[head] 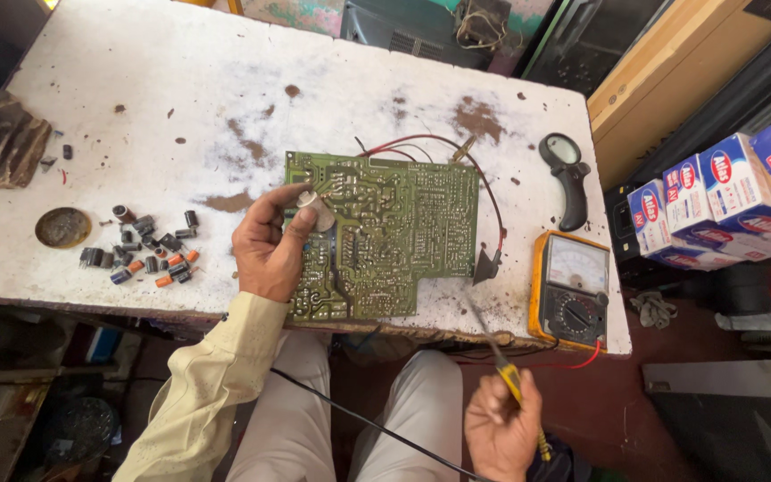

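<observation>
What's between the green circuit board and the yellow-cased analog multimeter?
Head view: between the green circuit board and the yellow-cased analog multimeter lie a red wire, a small black clip and stained white tabletop.

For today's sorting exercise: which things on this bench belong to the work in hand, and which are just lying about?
In use:
- green circuit board, solder side up
- small grey cylindrical part, pinched in the left hand
- yellow-handled iron, held in the right hand

Lying about:
- yellow-cased dial meter
- black handheld magnifier
- heap of small loose capacitors
- round rusty tin lid
</observation>
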A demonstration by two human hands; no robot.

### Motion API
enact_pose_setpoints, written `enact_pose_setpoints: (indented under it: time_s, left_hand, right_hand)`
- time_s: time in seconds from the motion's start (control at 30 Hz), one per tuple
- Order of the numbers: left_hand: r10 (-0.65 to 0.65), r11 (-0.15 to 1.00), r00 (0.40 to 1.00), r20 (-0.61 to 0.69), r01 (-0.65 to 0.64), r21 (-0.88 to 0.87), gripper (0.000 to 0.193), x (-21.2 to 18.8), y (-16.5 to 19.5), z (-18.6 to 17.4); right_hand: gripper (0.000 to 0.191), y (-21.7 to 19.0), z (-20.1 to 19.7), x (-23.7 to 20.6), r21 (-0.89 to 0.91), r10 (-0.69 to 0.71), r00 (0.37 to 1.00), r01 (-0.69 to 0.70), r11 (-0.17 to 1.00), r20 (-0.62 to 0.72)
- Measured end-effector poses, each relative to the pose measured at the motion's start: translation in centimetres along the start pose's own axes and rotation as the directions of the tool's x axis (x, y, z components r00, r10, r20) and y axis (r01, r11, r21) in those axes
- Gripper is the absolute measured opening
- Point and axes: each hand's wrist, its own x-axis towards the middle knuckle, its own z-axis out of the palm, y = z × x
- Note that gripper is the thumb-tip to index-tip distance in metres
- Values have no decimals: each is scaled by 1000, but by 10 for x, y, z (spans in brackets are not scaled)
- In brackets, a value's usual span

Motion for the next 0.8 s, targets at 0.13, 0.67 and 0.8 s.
enact_pose_setpoints:
  time_s: [0.13,0.67,0.8]
  left_hand:
    - [-26,999,1000,-1,26,-36,32,0,-2,0]
    - [-46,997,999,18,47,-63,31,3,-1,4]
    - [-36,998,999,32,38,-58,31,4,0,4]
  right_hand:
    - [14,23,45,1,-359,-121,992,103,928,-29]
    - [17,46,87,8,-230,2,989,-36,972,-146]
    - [23,47,80,12,-38,152,987,-154,987,-50]
